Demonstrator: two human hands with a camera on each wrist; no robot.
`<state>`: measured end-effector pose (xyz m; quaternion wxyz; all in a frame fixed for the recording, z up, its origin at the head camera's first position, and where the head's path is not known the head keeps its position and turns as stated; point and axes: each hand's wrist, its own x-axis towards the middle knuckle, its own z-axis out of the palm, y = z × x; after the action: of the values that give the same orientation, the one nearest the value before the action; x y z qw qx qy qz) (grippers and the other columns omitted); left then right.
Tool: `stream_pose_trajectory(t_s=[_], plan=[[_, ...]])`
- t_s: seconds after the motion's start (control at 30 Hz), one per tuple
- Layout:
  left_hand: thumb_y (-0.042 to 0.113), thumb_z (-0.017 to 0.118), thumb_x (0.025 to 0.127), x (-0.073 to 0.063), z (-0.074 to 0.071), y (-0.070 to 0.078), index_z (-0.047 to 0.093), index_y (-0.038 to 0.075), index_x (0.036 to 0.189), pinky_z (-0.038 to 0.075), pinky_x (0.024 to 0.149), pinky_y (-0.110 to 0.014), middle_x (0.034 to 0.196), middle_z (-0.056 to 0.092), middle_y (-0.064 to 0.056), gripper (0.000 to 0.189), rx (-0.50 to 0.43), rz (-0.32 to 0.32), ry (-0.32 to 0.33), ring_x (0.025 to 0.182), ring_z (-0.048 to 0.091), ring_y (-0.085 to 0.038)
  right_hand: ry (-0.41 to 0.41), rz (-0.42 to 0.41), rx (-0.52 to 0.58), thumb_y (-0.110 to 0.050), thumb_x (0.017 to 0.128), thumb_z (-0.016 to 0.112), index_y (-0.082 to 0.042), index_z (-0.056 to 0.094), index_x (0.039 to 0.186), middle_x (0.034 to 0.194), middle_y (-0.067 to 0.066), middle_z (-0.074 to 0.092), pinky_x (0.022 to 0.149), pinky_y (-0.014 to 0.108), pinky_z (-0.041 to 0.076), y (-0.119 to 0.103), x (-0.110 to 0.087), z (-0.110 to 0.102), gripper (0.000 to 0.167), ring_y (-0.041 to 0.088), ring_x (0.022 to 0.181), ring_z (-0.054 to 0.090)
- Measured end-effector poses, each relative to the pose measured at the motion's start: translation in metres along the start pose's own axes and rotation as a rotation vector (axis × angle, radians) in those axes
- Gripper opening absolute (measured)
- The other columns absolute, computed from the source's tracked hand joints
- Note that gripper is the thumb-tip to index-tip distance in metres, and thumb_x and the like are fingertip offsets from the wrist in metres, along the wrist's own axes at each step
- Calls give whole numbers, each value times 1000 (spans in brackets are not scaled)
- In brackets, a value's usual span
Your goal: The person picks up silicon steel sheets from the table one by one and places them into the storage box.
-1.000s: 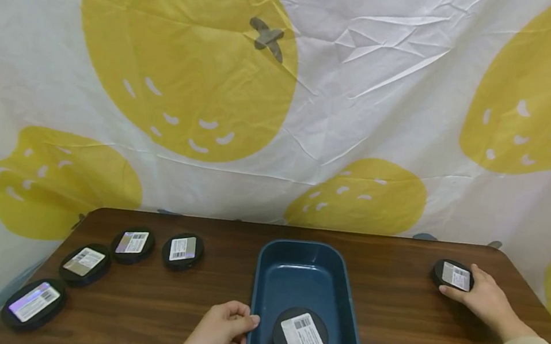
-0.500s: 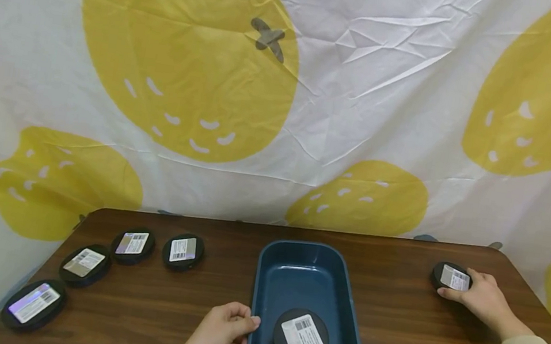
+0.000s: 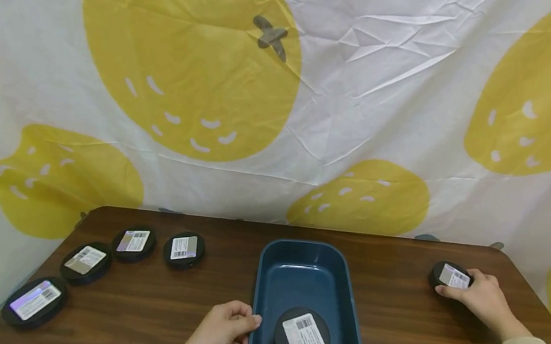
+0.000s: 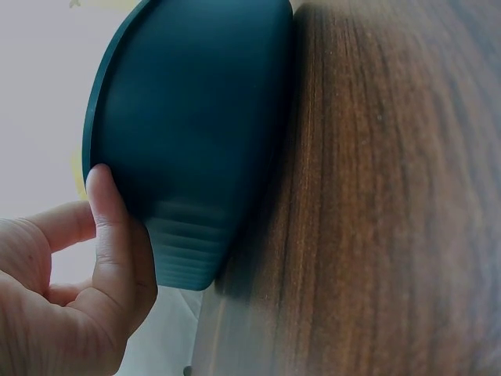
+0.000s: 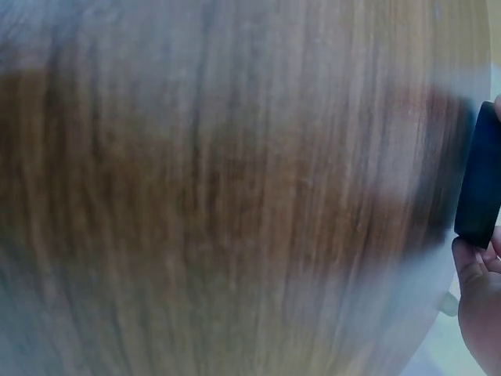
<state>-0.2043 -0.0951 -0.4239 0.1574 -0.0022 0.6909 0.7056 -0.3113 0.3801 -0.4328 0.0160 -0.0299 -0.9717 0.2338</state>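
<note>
A dark blue rectangular tray (image 3: 312,293) stands near the middle of the table, with one round black disc-shaped container (image 3: 302,341) inside it, a white barcode label on its top. My left hand (image 3: 223,331) pinches the tray's left rim between thumb and fingers; the left wrist view shows the same hand (image 4: 86,274) on the tray wall (image 4: 196,117). At the table's far right my right hand (image 3: 486,298) grips another labelled black disc (image 3: 451,276) by its sides. In the right wrist view that disc (image 5: 479,180) appears at the right edge, and the hand is partly cut off.
Several more labelled black discs lie at the left: one near the front (image 3: 34,303), one behind it (image 3: 86,263), one further back (image 3: 133,244) and one nearer the tray (image 3: 184,250). A fruit-patterned curtain (image 3: 345,117) hangs behind the brown wooden table (image 3: 153,307).
The right hand and the disc it grips have shifted very slightly to the left. The left hand keeps its hold on the tray rim.
</note>
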Motion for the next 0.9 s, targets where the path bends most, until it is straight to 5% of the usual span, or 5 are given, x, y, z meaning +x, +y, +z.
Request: stream_pose_trajectory(t_s=[0.9], plan=[[10,60,88,2,0,-3,53,0,85,48,45,-21,61,49,0,12,19,7,-7,51,49,-10,46,-51,-2,-49,73,72,20,32,128,117,43,33,75,55,41,-22,-13,-4,97,47,97,40]])
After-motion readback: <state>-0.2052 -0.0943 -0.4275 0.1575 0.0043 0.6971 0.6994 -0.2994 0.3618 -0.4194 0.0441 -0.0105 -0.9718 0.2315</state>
